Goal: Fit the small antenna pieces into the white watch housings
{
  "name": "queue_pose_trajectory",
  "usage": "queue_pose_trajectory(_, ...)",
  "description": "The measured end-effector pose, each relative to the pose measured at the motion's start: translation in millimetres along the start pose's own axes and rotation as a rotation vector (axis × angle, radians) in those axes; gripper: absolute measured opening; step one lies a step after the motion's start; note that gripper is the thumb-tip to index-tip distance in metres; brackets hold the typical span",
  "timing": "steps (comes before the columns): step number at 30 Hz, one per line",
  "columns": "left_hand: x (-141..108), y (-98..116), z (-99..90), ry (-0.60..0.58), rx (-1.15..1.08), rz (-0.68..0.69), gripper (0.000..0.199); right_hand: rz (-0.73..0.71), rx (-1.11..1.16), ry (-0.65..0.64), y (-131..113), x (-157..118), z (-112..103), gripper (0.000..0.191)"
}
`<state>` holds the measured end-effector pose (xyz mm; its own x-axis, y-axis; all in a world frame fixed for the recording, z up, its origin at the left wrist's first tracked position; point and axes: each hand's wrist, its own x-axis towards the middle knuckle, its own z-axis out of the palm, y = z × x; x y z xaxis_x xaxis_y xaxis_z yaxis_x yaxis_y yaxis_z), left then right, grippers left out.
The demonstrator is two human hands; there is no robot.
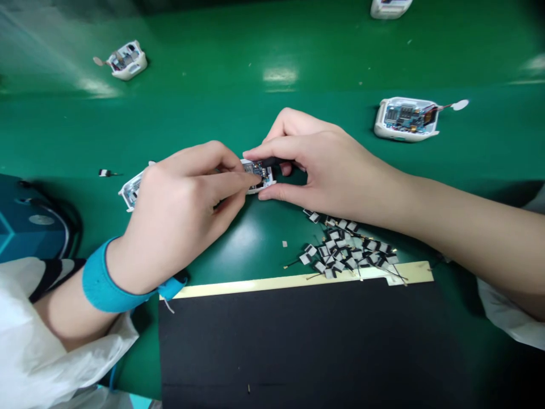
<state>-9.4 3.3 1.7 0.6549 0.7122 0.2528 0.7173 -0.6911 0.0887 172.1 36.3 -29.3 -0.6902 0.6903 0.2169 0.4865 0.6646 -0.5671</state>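
Note:
A small white casing (267, 184) with a circuit board inside is between my two hands. My left hand (191, 199), with a blue band on its wrist, has its fingers pressed together on the casing's left part and board. My right hand (323, 162) grips the casing's right end between thumb and fingers. A dark, narrow piece (272, 162) lies under my right fingers at the board's upper edge; what it is I cannot make out. Another open white casing (130, 192) shows partly behind my left hand.
Many small black-and-white parts with wires (340, 250) lie heaped below my right forearm, by a black sheet (298, 341) with a cream edge. Open casings rest at upper left (128, 59), right (406, 119) and top right (390, 8). A blue object (29, 227) stands left.

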Motion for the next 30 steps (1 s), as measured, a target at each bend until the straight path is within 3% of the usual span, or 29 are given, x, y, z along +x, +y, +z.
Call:
queue_pose_trajectory(20,-0.9,4.6,2.1,-0.02,0.202,0.031,0.025,-0.001,0.037,0.008,0.4,-1.1,0.8,0.033)
queue_pose_trajectory(30,-2.0,5.9,2.7,-0.009,0.202,-0.025,0.024,-0.01,0.006,0.022,0.9,-1.1,0.6,0.031)
